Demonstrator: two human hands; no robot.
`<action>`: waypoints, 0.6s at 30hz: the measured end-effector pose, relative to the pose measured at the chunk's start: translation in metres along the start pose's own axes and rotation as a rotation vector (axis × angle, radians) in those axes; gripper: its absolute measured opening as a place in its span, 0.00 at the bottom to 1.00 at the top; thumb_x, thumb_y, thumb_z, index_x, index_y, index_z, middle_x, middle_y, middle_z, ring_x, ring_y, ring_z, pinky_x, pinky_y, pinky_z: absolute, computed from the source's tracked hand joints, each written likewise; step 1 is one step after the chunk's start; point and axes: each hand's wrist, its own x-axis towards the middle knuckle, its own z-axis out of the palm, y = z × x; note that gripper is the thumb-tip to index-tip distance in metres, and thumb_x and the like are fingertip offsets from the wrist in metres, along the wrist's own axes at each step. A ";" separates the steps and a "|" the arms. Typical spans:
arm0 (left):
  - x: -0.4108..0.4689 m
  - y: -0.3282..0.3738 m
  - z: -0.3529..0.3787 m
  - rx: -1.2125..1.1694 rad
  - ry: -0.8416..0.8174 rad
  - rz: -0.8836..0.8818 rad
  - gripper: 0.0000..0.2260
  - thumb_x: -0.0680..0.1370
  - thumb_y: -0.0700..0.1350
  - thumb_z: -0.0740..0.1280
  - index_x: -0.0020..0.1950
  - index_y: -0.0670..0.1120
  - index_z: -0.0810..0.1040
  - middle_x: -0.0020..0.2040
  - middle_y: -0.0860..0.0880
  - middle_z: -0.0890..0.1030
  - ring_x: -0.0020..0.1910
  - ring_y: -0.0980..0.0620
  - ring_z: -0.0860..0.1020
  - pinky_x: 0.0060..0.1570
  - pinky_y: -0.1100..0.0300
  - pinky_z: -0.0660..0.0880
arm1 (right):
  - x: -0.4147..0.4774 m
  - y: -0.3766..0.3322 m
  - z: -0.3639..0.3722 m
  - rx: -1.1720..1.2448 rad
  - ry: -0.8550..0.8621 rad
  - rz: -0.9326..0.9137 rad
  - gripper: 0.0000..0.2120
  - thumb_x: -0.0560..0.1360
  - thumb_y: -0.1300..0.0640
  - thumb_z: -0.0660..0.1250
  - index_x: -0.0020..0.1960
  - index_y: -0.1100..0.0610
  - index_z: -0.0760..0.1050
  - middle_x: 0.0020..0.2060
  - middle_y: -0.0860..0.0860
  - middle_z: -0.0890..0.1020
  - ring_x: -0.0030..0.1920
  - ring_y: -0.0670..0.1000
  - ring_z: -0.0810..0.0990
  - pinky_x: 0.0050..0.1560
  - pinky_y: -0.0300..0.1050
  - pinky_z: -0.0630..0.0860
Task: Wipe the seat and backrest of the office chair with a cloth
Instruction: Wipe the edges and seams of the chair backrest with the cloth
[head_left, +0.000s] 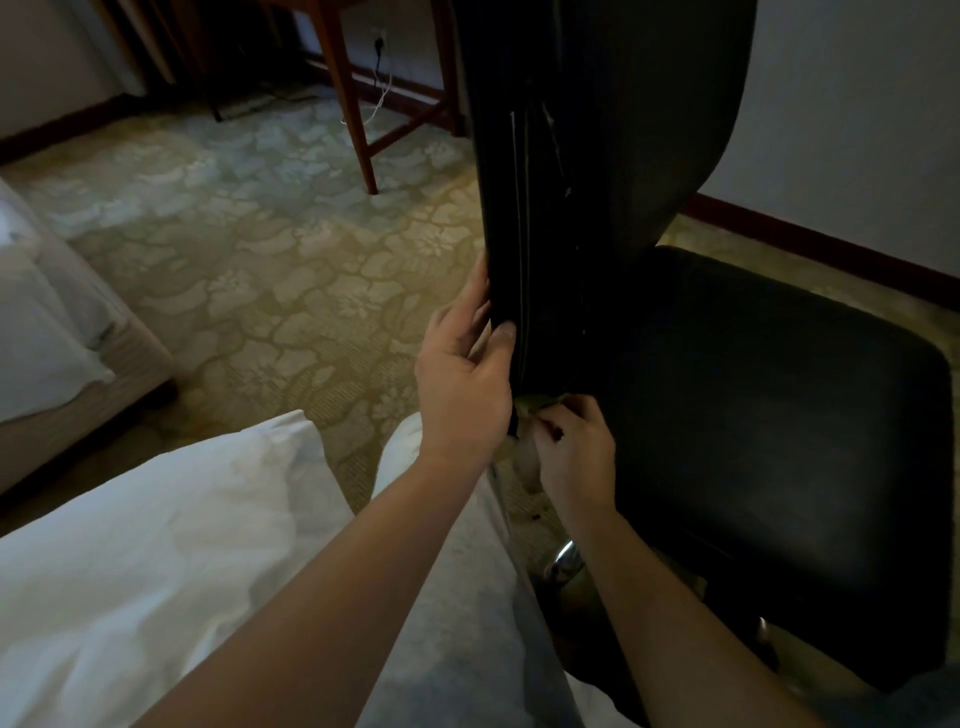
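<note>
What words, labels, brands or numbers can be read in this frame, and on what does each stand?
None can be read.
The backrest and seat are plain black, no label or brand visible.
The cloth held by the right hand is mostly hidden; no print shows.
The wall socket is too small and dim to tell.

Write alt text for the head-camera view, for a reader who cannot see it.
A person's left hand grips the side edge of a black office chair's backrest while the right hand holds a pale cloth at its base, beside the seat. Patterned carpet lies beneath.
</note>
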 end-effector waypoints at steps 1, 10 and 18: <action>0.000 0.003 -0.002 -0.002 -0.012 0.005 0.26 0.82 0.33 0.65 0.73 0.58 0.72 0.68 0.48 0.79 0.67 0.55 0.78 0.68 0.51 0.76 | -0.002 0.000 -0.003 0.019 -0.010 0.006 0.07 0.77 0.59 0.70 0.53 0.60 0.83 0.56 0.50 0.76 0.48 0.42 0.74 0.51 0.29 0.69; 0.001 0.024 -0.009 -0.098 -0.063 0.013 0.19 0.82 0.35 0.66 0.69 0.52 0.76 0.55 0.55 0.86 0.58 0.55 0.84 0.57 0.63 0.80 | -0.022 -0.012 -0.081 0.343 0.081 0.053 0.12 0.76 0.64 0.71 0.55 0.50 0.80 0.55 0.47 0.78 0.52 0.35 0.77 0.49 0.26 0.74; 0.016 0.082 -0.012 -0.129 -0.099 0.129 0.19 0.83 0.36 0.64 0.73 0.50 0.75 0.60 0.56 0.85 0.60 0.57 0.83 0.59 0.61 0.79 | 0.031 -0.095 -0.144 0.406 0.280 -0.243 0.12 0.76 0.63 0.71 0.56 0.50 0.80 0.54 0.48 0.81 0.55 0.41 0.80 0.56 0.34 0.76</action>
